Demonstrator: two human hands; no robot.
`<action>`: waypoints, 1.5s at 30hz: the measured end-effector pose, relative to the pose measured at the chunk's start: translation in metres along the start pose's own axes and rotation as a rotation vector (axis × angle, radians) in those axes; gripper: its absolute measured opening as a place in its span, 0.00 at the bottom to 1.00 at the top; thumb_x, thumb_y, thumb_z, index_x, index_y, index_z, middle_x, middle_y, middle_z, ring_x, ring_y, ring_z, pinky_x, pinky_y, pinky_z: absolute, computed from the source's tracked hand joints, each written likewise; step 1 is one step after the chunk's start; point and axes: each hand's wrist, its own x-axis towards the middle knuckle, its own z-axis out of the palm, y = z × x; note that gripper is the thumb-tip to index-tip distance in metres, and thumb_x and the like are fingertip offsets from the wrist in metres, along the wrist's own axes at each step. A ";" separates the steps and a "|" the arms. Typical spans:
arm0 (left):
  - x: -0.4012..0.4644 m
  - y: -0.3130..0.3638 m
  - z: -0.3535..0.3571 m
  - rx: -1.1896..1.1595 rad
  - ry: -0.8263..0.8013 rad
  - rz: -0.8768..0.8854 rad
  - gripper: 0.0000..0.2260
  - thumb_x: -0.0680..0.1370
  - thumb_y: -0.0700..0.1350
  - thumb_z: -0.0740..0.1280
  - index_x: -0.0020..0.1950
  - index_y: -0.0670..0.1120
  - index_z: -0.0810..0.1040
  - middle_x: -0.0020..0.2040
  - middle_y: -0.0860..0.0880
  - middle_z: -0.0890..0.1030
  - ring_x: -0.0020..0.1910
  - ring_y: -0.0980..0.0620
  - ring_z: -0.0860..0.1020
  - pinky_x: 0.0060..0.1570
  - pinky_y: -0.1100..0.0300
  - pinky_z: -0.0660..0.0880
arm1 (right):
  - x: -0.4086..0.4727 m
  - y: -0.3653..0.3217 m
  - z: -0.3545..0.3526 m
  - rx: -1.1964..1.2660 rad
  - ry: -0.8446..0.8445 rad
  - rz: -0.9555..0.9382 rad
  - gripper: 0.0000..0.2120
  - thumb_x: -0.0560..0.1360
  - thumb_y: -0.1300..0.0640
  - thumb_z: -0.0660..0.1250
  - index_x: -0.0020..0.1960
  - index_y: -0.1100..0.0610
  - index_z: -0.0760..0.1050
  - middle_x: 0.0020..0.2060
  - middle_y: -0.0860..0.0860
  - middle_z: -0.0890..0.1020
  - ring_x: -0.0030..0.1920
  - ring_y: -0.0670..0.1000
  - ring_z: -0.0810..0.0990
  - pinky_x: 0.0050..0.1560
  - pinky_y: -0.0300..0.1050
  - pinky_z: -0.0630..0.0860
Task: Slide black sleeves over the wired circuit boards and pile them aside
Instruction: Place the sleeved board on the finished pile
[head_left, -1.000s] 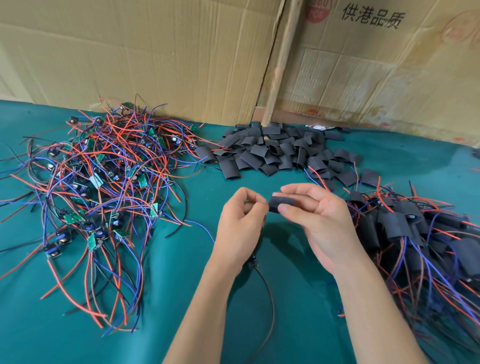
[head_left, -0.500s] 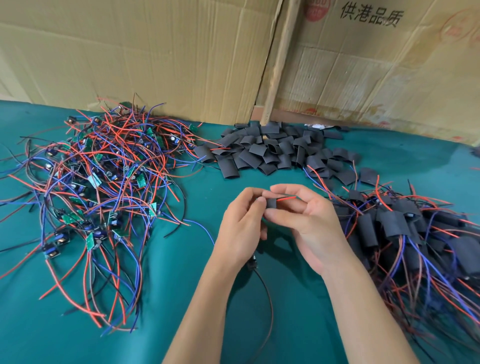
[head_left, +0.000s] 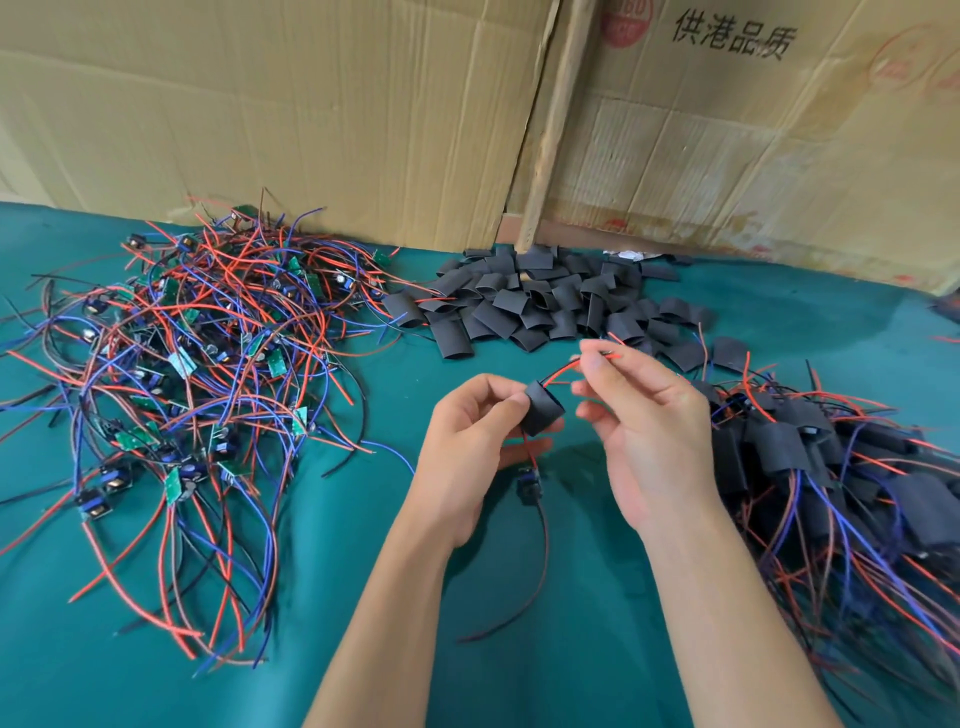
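My left hand (head_left: 470, 452) pinches a short black sleeve (head_left: 543, 414) above the green table. Red wires (head_left: 563, 370) come out of the sleeve's top, and my right hand (head_left: 644, 421) pinches their ends between thumb and forefinger. A small circuit board (head_left: 530, 480) with its wires hangs just below the sleeve, outside it. A tangle of bare wired boards (head_left: 197, 374) lies to the left. Loose black sleeves (head_left: 540, 306) are heaped at the back centre. Sleeved boards (head_left: 821, 467) are piled at the right.
Cardboard sheets (head_left: 337, 114) and a wooden post (head_left: 553, 124) stand along the back of the green table (head_left: 571, 649). A long dark wire (head_left: 540, 561) trails from the hanging board toward me between my forearms.
My hands have drawn apart. The right hand has pulled the red wires up through the sleeve, which the left hand now holds, and the board has come into view below it.
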 end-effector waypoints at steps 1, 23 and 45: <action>0.000 0.000 0.000 -0.030 -0.009 -0.014 0.07 0.84 0.36 0.60 0.49 0.40 0.76 0.45 0.43 0.84 0.50 0.43 0.86 0.48 0.52 0.83 | 0.002 -0.004 0.001 0.014 0.009 -0.020 0.06 0.68 0.56 0.76 0.45 0.54 0.88 0.42 0.52 0.86 0.39 0.48 0.82 0.39 0.38 0.77; -0.003 0.001 -0.002 -0.150 -0.232 -0.046 0.13 0.80 0.36 0.67 0.63 0.45 0.76 0.51 0.36 0.83 0.50 0.38 0.84 0.49 0.44 0.82 | 0.025 -0.029 0.042 0.017 -0.030 -0.135 0.06 0.78 0.67 0.71 0.45 0.59 0.85 0.36 0.54 0.83 0.37 0.50 0.82 0.46 0.44 0.81; 0.002 -0.008 -0.001 -0.176 -0.103 -0.020 0.18 0.80 0.29 0.65 0.68 0.41 0.74 0.51 0.39 0.83 0.47 0.42 0.85 0.51 0.54 0.83 | 0.015 -0.007 0.008 -0.383 -0.104 -0.003 0.13 0.75 0.61 0.74 0.58 0.50 0.82 0.50 0.49 0.87 0.50 0.49 0.86 0.50 0.50 0.83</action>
